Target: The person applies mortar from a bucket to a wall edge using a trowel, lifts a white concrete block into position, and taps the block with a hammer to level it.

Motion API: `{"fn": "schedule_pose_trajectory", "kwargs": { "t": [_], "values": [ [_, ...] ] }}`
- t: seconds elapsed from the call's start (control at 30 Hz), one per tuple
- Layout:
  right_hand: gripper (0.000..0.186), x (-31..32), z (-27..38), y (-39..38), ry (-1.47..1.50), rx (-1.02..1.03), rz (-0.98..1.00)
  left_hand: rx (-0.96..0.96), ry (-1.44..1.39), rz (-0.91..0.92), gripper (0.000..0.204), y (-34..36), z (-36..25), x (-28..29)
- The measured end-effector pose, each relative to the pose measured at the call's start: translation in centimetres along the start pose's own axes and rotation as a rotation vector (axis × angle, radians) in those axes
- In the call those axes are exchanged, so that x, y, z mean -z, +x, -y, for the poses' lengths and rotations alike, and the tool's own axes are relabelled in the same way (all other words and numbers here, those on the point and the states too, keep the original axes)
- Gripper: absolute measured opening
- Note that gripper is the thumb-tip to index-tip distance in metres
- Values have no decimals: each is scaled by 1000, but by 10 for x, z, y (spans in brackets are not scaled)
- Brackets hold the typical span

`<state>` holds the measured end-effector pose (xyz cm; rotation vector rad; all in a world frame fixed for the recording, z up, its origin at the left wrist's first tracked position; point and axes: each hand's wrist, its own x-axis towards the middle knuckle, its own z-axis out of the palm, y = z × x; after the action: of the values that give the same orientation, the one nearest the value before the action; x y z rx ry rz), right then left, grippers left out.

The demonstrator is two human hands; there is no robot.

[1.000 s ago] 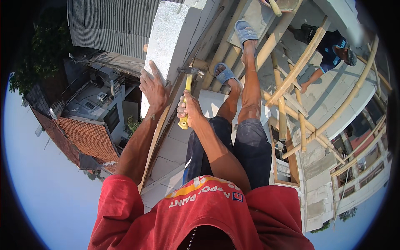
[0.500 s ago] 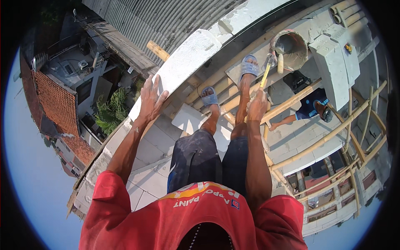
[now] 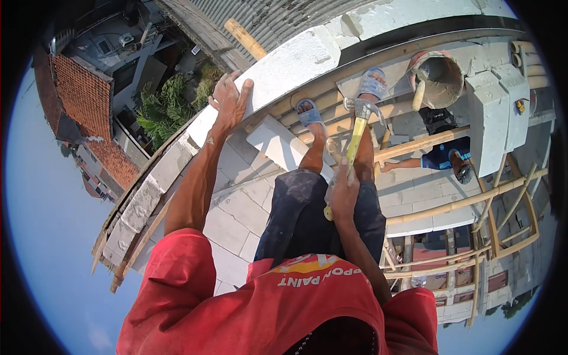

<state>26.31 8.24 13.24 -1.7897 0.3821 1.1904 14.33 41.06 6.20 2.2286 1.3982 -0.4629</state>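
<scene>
My left hand (image 3: 231, 100) rests at the near-left part of a long white block (image 3: 287, 68) along the wall top, fingers apart and slightly bent. My right hand (image 3: 344, 192) grips a hammer with a yellow handle (image 3: 356, 139). The metal hammer head (image 3: 364, 107) is raised over my legs, just below my right sandalled foot (image 3: 371, 86). My left foot (image 3: 309, 112) stands on bamboo poles beside a white board (image 3: 275, 145).
A plastered bucket (image 3: 444, 80) sits right of my feet, near stacked white blocks (image 3: 485, 124). Bamboo scaffolding (image 3: 438, 216) crosses the right side. A co-worker (image 3: 441, 154) is below among it. Left, beyond the wall edge (image 3: 142, 204), lie rooftops (image 3: 77, 100) and trees far down.
My view has swung, bringing the bucket and blocks into sight. The hammer moved away from beside the white block, out toward the bucket, and is now back over my legs with its head upright.
</scene>
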Motion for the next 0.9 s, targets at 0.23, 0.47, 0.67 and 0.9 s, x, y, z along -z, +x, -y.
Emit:
{"fn": "schedule_pose_trajectory", "kwargs": {
  "t": [0.23,0.47,0.67,0.9],
  "values": [
    [27,-33,34,-8,-431,656,169,-227,-119,-27,63,2,17,-4],
    [28,-86,6,50,-843,646,177,-254,-82,-68,60,16,34,-11],
    [19,-75,-2,53,-931,804,58,-209,-11,-74,63,4,26,-20],
    [30,-27,18,7,-302,447,-77,-183,-115,-61,67,5,30,-13]
  ]
}}
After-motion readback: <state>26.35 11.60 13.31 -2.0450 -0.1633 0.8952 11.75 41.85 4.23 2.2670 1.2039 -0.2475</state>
